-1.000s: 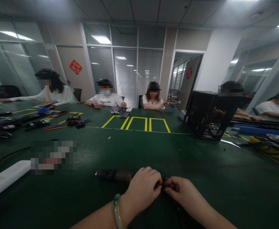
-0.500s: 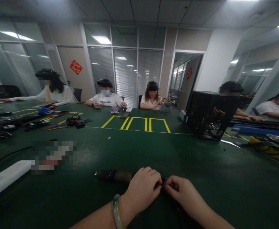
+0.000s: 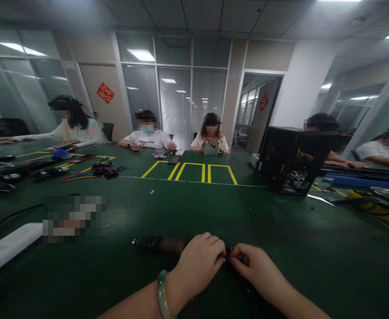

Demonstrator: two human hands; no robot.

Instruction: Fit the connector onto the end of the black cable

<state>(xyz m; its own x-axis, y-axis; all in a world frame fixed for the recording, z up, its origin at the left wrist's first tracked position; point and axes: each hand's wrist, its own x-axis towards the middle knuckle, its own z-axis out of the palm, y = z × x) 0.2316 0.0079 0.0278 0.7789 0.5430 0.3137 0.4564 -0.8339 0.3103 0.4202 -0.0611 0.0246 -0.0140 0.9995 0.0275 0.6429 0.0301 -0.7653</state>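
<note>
Left hand [image 3: 199, 259]: back of hand uppermost, fingers curled well in, thumb and forefinger pinched together on 1 side of a small dark piece.
Right hand [image 3: 259, 263]: turned in from the right, fingers bent, thumb and forefinger closed in a pinch at the other side of the same piece.
Small dark piece [image 3: 227, 254]: 1, held between the 2 sets of fingertips, above the near part of the table; mostly covered, exact kind cannot be told.
Barrel-shaped tool [image 3: 161, 245]: 1, dark body with brownish section, lying on its side, metal tip to the left, right end hidden behind the left hand.
Bangle [image 3: 162, 292]: 1, green and pale, around the left wrist.
Table [image 3: 131, 208]: green top, beneath both hands and the tool.
White long object [image 3: 11, 248]: 1, on the table at left, well apart from the hands, far end blurred out.
Cable bundle [image 3: 110, 170]: multicoloured wires and black connectors, farther back on the left.
Yellow tape outlines [image 3: 190, 164]: 3 side by side, mid-table.
Computer case [image 3: 281, 164]: 1, black, upright, right of centre.
Grey box [image 3: 211, 148]: 1, at the hands of a co-worker [image 3: 199, 141] across the table.
</note>
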